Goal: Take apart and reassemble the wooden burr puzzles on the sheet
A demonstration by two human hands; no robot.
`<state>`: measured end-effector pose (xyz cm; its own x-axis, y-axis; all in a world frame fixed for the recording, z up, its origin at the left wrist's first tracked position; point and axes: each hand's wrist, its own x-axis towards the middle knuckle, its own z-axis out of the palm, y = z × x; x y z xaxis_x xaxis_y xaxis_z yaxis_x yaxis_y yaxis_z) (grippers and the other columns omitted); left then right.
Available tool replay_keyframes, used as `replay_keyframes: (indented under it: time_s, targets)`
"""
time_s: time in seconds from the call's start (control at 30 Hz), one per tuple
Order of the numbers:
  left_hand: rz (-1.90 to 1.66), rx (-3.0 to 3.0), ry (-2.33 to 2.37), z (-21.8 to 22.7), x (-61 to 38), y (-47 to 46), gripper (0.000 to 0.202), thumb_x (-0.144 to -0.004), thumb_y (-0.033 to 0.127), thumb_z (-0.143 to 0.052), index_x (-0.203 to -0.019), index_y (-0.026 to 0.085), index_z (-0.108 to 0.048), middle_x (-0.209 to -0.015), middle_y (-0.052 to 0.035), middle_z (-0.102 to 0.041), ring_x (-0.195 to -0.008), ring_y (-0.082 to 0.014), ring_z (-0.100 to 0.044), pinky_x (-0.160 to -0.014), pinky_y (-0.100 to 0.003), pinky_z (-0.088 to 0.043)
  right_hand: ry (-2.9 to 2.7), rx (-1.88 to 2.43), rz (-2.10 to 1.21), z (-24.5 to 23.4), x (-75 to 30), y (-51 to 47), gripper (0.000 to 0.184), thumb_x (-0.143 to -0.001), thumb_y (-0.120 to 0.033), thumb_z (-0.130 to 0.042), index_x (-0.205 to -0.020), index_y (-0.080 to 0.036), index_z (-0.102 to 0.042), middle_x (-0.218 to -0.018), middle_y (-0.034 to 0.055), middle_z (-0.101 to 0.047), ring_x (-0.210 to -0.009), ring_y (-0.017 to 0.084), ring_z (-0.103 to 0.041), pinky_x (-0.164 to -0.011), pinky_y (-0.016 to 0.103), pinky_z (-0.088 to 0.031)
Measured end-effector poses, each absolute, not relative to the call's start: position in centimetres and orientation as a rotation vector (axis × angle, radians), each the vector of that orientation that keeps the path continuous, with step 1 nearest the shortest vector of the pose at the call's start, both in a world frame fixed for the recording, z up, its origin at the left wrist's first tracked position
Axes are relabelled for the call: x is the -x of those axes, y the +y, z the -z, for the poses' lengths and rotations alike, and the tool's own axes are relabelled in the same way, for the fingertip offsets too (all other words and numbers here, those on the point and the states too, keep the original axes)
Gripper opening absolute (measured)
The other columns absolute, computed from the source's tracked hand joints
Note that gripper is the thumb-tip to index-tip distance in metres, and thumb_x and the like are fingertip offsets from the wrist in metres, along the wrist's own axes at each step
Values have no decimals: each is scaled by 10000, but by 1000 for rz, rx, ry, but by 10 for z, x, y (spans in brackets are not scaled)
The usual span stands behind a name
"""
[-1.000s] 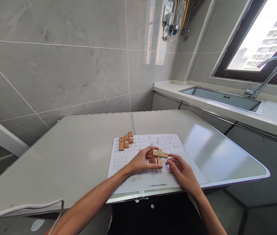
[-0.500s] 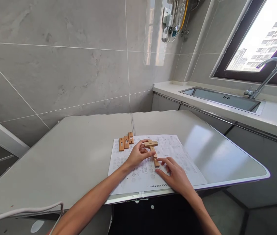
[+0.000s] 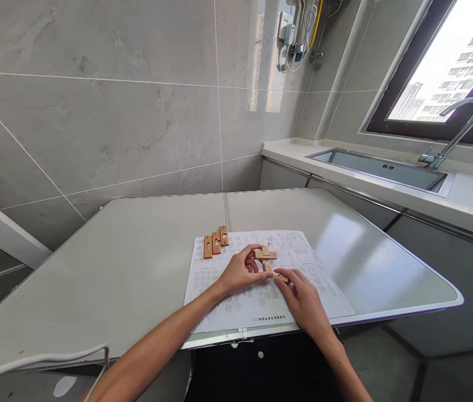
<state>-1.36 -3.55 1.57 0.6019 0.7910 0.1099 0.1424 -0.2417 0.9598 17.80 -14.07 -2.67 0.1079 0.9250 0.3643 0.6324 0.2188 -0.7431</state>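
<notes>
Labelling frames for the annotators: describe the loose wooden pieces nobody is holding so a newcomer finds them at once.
Start at the grey folding table against the tiled wall, then find the white printed instruction sheet near its front edge. At the sheet's far left corner lie three flat notched tan wooden blocks in a slanted row, touched by neither of the hands, unlike the crossed wooden pieces being gripped mid-sheet.

Print on the paper sheet point(image 3: 257, 301) too small to read. Wooden pieces point(image 3: 266, 261) partly hidden behind fingers point(image 3: 257, 249). Faucet point(image 3: 460, 129) base blurred; window point(image 3: 449, 61) cut by edge.
</notes>
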Motion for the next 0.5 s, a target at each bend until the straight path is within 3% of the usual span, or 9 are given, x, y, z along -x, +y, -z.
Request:
replay_keyframes:
  time_s: [0.17,0.3,0.5]
  targets:
    - [-665,-1906,755,-21,14,-40,757,-732,484,-872,-1381,233,-575,-777,47,-603,-669,-123,-568,-610,-245,-446,-1459,1486,-494,25,-178,-146,368,-1007,-536,-570,-1188,-230,-664,-1091,109,-751,-819,244,-699,-717,363,-571]
    - [-641,-1945,676,-21,13,-41,734,-725,460,-874,-1359,235,-581,-796,47,-618,-651,-118,-578,-602,-245,-448,-1414,1454,-500,25,-177,-149,357,-1001,-536,-579,-1156,-224,-659,-1121,118,-762,-906,265,-716,-722,358,-575]
    - [-598,-1946,644,-23,15,-42,729,-703,466,-895,-1336,231,-619,-781,42,-606,-679,-126,-573,-594,-241,-427,-1429,1461,-508,23,-176,-151,355,-1012,-500,-566,-1215,-224,-656,-1137,123,-758,-847,250,-699,-667,350,-570]
